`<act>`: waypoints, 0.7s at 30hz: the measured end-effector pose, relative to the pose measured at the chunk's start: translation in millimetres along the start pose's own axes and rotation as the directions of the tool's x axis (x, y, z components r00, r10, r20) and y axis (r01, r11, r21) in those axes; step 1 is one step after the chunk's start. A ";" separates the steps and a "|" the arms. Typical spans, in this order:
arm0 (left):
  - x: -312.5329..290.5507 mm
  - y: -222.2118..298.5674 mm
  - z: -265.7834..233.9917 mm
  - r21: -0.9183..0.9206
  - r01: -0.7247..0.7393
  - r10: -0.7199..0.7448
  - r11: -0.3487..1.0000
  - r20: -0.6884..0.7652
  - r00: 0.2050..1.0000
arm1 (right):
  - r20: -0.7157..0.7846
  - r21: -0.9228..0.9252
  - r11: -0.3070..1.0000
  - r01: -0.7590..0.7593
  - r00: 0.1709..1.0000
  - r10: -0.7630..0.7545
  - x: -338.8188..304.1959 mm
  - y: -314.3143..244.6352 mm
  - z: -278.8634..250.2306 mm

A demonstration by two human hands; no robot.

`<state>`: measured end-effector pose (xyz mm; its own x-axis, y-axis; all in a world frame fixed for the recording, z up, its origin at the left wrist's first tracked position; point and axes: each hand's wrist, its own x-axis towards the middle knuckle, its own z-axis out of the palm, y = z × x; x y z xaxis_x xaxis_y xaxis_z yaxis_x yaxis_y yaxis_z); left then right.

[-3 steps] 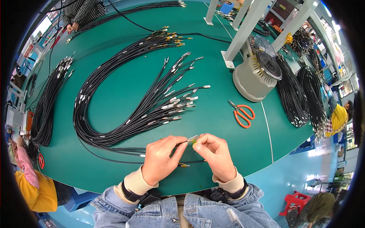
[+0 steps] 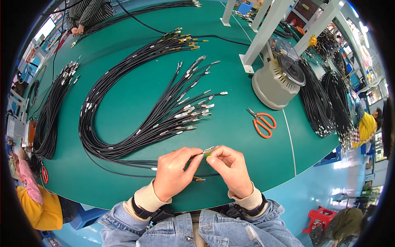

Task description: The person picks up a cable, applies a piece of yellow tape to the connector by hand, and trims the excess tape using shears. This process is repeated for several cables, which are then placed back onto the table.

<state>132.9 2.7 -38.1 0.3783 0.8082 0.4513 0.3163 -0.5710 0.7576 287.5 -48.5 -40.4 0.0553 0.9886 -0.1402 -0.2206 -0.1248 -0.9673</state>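
My left hand (image 2: 173,168) is closed in a pinch on a thin black cable, just behind its end. A small clear and metallic connector (image 2: 209,149) pokes out past those fingertips. My right hand (image 2: 233,166) meets it from the other side, thumb and forefinger pinched on a small yellow-green piece (image 2: 208,155) that touches the connector; its exact kind is too small to tell. Below the left fingers lie gold-coloured cable ends (image 2: 199,179) on the green table (image 2: 230,131). A large curved bundle of black cables (image 2: 92,111) with clear-tipped ends spreads out ahead of my hands.
Orange-handled cutters (image 2: 262,123) lie to the right, before a grey machine (image 2: 273,84) beside white metal posts (image 2: 263,37). More black cable bundles rest at the left (image 2: 51,119) and the right (image 2: 317,103). Other people sit around the table, one with hands at the far left.
My right hand has shifted slightly left, bringing the yellow-green piece closer against the connector. The left hand stays where it was.
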 end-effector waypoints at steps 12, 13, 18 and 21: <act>0.0 -0.2 0.7 0.000 0.003 -0.003 1.000 0.003 1.000 | -0.015 -0.016 1.000 -0.003 1.000 0.003 2.4 2.3 -0.9; 0.0 -0.1 0.7 0.000 0.003 -0.003 1.000 0.004 1.000 | -0.015 -0.015 1.000 -0.003 1.000 0.003 2.6 2.5 -1.0; 0.0 -0.1 1.2 0.004 0.010 -0.010 1.000 0.012 1.000 | -0.015 -0.031 1.000 0.005 1.000 -0.006 3.4 3.9 -2.3; 0.0 -0.1 1.9 0.002 0.010 -0.011 1.000 0.007 1.000 | -0.012 -0.040 0.999 0.006 1.000 -0.006 3.9 4.9 -3.2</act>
<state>134.6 2.4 -39.1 0.3811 0.8132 0.4400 0.3217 -0.5627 0.7615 289.8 -45.5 -46.3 0.0688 0.9882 -0.1367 -0.1810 -0.1223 -0.9758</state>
